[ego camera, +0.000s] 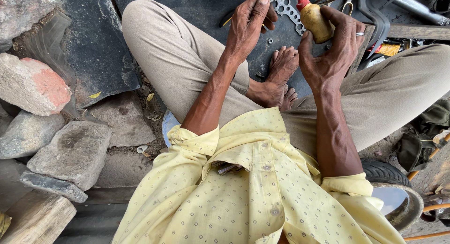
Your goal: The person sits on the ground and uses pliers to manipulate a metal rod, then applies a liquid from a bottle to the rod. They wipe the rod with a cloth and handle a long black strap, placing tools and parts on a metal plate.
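My right hand (330, 49) grips a small yellow-brown squeeze bottle (315, 22) with a red nozzle cap, held tilted over the dark mat (206, 9). A ring shows on one of its fingers. My left hand (248, 21) is closed around a thin tool or part at the top edge; most of that item is hidden by the fingers. A flat metal multi-hole wrench (288, 10) lies on the mat between the two hands, and a small nut (270, 40) rests just below it. My bare feet (281, 70) are crossed under the hands.
Large rough stones (70, 150) and a reddish brick (35, 84) are piled at the left. A wooden block (37, 218) lies at the bottom left. Tools and a wooden bar (412, 32) sit at the top right. A tyre with a metal rim (391, 187) stands at the lower right.
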